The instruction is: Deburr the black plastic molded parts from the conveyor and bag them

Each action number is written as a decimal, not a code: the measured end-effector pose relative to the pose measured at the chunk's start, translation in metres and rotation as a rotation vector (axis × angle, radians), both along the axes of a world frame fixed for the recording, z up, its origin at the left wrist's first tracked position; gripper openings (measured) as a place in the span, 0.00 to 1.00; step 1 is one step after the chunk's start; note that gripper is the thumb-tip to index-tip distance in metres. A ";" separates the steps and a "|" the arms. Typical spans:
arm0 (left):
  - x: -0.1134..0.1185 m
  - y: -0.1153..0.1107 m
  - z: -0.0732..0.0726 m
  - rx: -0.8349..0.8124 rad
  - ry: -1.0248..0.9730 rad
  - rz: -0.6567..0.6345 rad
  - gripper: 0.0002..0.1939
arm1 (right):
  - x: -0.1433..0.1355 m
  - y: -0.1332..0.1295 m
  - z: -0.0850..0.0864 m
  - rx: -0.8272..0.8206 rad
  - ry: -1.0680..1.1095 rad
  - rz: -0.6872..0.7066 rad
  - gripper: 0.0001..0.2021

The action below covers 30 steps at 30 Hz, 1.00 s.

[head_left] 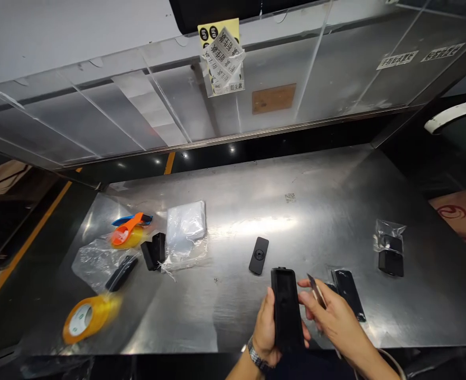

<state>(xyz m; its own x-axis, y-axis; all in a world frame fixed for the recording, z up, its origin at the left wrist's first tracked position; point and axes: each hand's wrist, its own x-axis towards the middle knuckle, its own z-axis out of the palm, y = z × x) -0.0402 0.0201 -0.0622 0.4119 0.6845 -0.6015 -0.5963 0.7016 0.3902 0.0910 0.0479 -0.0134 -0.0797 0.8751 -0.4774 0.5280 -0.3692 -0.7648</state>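
My left hand [265,330], with a metal watch on its wrist, is wrapped round a long black case [286,311] near the table's front edge. The case is held upright in view, its hollow side showing. Just right of it, my right hand [326,311] grips a thin pointed tool [317,292], its dark tip pointing up and left. A small black plate [259,255] with a round centre lies on the table beyond my left hand. Behind my right hand is a black piece [349,294] in clear wrap.
On the steel table [233,211] are a tape roll [84,318], an orange tool [128,230], clear bags [186,221], black parts [154,252] and a bagged black item [390,256]. A clear panel [272,68] with labels spans the back.
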 end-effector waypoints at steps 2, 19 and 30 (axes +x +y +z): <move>0.008 0.002 0.004 0.017 -0.164 0.052 0.40 | 0.021 -0.003 0.013 -0.058 0.127 -0.098 0.23; 0.082 -0.006 0.054 -0.081 0.133 0.018 0.44 | 0.125 0.005 0.046 0.586 -0.571 0.382 0.21; 0.088 -0.009 0.067 -0.076 0.319 0.058 0.42 | 0.119 0.017 0.055 0.785 -0.832 0.524 0.26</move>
<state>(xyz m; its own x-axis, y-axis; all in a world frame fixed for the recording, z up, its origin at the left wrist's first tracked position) 0.0473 0.0109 0.0044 0.1560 0.6498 -0.7439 -0.4921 0.7042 0.5119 0.2096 0.0645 0.0416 -0.4282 0.8998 0.0839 0.9002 0.4328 -0.0484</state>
